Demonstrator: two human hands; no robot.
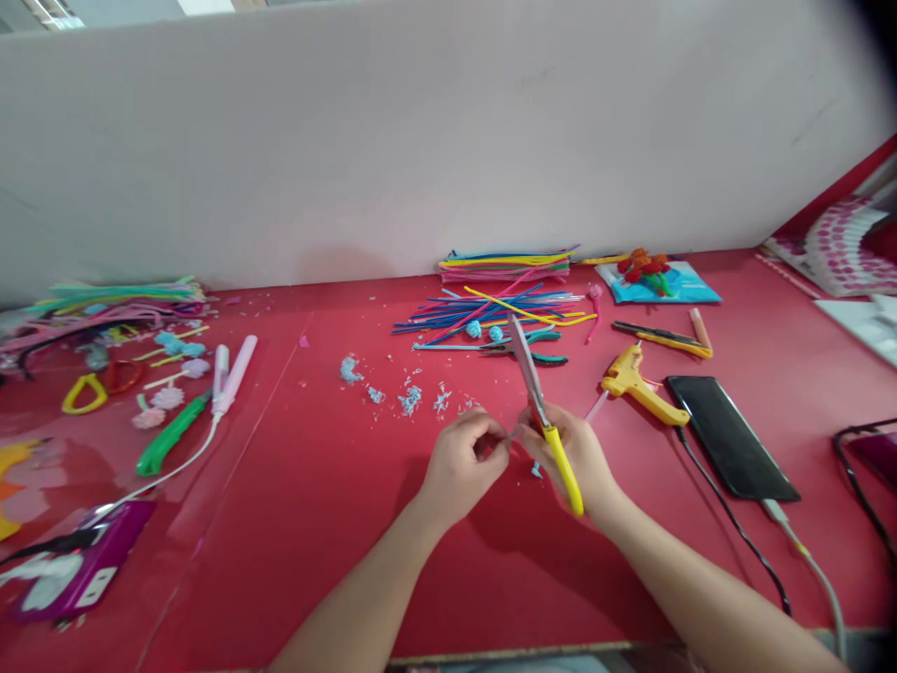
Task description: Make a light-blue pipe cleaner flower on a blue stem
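Piece (pixel 511 436) between left hand (pixel 462 463) and right hand (pixel 581 458): too small to ID.
Right hand hides part of yellow-handled scissors (pixel 563 474). Toward table's (pixel 294 523) right edge, purple item (pixel 880 456) cut off; toward left edge, yellow item (pixel 9 460) too.

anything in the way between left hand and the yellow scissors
From this view, the right hand's own fingertips sit between the left hand and the scissors' handle; towards the raised blades, nothing visible stands between.

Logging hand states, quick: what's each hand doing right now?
Left hand: closed in a pinch; anything between the fingers is too small to tell.
Right hand: closed, holding yellow-handled scissors.
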